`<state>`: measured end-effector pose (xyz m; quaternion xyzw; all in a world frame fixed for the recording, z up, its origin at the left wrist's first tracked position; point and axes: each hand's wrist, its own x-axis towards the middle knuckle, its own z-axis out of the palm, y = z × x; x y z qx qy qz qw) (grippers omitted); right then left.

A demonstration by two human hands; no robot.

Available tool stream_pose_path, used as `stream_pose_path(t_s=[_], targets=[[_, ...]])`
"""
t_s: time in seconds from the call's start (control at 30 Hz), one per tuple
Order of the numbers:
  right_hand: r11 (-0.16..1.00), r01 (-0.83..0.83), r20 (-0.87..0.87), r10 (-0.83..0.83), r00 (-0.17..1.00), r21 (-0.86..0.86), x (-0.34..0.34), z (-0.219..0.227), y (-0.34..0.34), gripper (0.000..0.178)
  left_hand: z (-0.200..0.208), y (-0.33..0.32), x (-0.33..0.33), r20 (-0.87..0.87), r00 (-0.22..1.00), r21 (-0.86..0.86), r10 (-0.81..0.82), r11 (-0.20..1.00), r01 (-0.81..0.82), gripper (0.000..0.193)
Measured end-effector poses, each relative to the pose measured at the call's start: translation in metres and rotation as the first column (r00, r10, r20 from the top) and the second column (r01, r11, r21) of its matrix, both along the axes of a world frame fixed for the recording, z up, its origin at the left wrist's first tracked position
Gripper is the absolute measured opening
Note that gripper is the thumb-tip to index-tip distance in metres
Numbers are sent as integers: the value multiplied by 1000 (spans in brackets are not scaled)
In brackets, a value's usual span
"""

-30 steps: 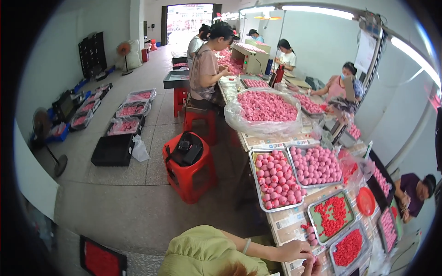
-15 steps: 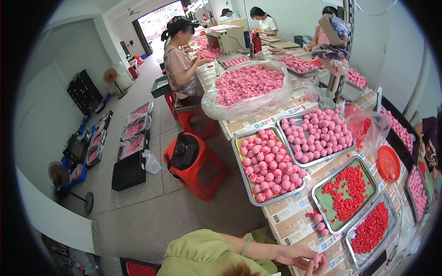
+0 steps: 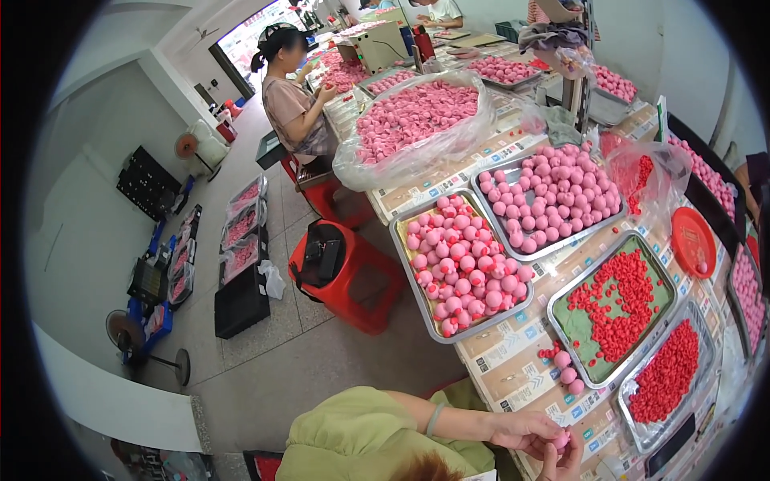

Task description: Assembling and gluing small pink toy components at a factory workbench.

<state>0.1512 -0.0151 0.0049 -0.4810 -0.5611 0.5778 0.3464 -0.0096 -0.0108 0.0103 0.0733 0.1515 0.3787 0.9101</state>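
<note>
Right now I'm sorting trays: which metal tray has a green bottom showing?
The tray with the green bottom, holding scattered small red pieces, between the tray of pink balls and the tray packed with red pieces.

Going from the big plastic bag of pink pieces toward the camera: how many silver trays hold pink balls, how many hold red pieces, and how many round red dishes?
Silver trays of pink balls: 2
Silver trays of red pieces: 2
Round red dish: 1
Total: 5

Both hands (image 3: 545,446) now closer together around a pink ball (image 3: 561,439).
</note>
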Motion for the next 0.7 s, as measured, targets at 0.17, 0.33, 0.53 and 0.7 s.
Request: stream_pose_path(t_s=[0.17,0.33,0.53,0.7], targets=[[995,82,-20,-84,996,-65,-3,14,-3,40,6,2,2,-22,1000,2,-17,1000,17,24],[998,37,73,-41,996,52,0,20,-2,39,6,1,3,-48,998,12,-32,999,32,24],[997,3,139,-13,990,73,-2,39,-2,40,18,0,3,-35,999,9,-19,1000,19,23],[999,-34,121,30,992,30,-8,53,0,40,20,-4,1,-48,999,27,3,1000,-2,22]])
